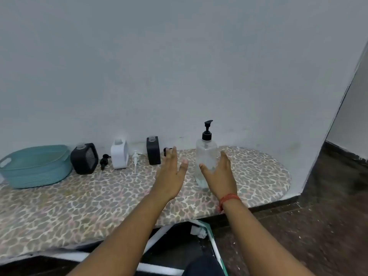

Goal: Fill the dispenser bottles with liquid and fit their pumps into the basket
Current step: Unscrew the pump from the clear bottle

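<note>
A clear round bottle (206,156) with a black pump stands upright on the patterned board. My right hand (221,174) is spread open just in front of it, fingers straight, holding nothing. My left hand (172,173) is open to the bottle's left, palm down. Along the wall stand a black hexagonal dispenser bottle (84,158), a white dispenser bottle (119,154) and a black square dispenser bottle (153,150), all without pumps. A loose black pump (103,161) and a white pump (135,159) lie between them. A teal basket (34,166) sits at the far left.
The leopard-print padded board (89,200) runs along a pale wall; its rounded end (278,176) is at the right. Another small black part (165,151) peeks out behind my left fingers. Dark floor (318,226) lies to the right and below.
</note>
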Motion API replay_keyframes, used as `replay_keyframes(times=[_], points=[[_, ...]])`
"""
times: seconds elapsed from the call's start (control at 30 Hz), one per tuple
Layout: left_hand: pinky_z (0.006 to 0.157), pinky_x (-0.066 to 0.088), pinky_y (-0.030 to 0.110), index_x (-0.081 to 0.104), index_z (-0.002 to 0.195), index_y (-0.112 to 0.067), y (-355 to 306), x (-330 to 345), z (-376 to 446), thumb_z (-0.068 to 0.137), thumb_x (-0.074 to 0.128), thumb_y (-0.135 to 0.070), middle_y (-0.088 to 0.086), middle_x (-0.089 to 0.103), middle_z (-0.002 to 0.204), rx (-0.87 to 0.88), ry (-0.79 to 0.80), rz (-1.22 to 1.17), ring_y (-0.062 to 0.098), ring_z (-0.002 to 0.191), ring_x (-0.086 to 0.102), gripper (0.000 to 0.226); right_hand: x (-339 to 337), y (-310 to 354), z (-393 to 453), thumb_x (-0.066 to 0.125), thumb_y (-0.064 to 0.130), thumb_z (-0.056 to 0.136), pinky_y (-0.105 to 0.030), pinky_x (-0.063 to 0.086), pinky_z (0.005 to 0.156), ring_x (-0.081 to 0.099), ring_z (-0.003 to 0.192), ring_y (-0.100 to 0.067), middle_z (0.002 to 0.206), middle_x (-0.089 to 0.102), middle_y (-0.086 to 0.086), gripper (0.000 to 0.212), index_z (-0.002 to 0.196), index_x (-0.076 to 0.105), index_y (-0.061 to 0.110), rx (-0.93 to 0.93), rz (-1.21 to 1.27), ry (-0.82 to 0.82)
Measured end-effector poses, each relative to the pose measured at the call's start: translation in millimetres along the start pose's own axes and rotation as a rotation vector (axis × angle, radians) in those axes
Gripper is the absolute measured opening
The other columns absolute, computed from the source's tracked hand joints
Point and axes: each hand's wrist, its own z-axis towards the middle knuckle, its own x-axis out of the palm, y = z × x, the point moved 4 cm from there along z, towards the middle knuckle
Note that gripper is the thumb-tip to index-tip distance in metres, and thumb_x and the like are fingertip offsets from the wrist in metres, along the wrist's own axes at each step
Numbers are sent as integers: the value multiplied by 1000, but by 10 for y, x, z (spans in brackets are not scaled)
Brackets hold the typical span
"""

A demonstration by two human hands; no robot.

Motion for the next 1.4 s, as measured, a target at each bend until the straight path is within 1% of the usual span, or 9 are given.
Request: replay_keyframes(times=[0.13,0.33,0.47,0.63,0.8,0.93,1.17,1.27,1.4], points=[[119,18,36,-4,157,-46,20,227,188,97,25,-68,-10,3,168,-101,200,-309,16,153,14,71,171,-119,114,71,47,84,-37,48,91,54,119,-20,142,49,0,79,148,29,24,61,130,34],[98,32,22,3,159,-39,-52,370,437,98,53,-55,-16,31,157,-42,179,-417,4,137,38,80,311,-135,152,65,49,84,-34,50,71,59,90,-16,117,61,2,56,130,41,29,33,153,-23],[84,47,15,27,142,-50,-81,327,518,91,70,-39,-37,47,127,1,183,-556,-22,101,51,67,401,-14,48,53,46,86,-30,46,70,60,93,-15,120,60,2,47,127,49,24,-51,98,-85],[73,46,4,38,134,-40,72,64,477,88,77,-28,-27,55,119,22,55,-592,-16,100,57,62,644,211,-135,60,36,85,-30,50,75,61,103,-16,125,58,1,51,132,48,20,-119,92,-51],[79,47,7,48,128,-38,446,-436,311,84,80,-28,-24,59,120,32,-49,-546,-18,103,56,56,1023,593,-364,68,37,84,-33,54,80,62,105,-16,124,58,3,55,132,47,21,-159,143,15],[92,53,28,52,130,-38,778,-830,170,81,82,-31,-18,62,124,-11,-62,-493,4,116,59,58,1307,891,-529,71,47,82,-34,54,75,63,105,-19,127,55,2,68,136,42,18,-216,99,57],[97,55,44,54,126,-46,1165,-1229,-41,77,81,-42,-19,63,127,-37,-16,-500,8,122,57,56,1626,1149,-707,74,56,79,-28,50,65,62,98,-17,129,48,3,78,137,37,20,-392,-3,109],[99,54,45,50,130,-49,1241,-1269,-55,79,80,-47,-22,63,128,-29,44,-503,7,124,57,59,1588,1116,-622,71,52,84,-24,50,73,58,107,-10,136,45,5,72,140,36,23,-461,11,254],[98,51,36,37,109,-83,1246,-1303,-51,71,79,-61,-44,57,116,-58,133,-454,-10,120,48,60,1303,1121,-358,70,41,90,-23,55,88,57,112,1,123,55,17,41,123,49,33,-330,193,518]])
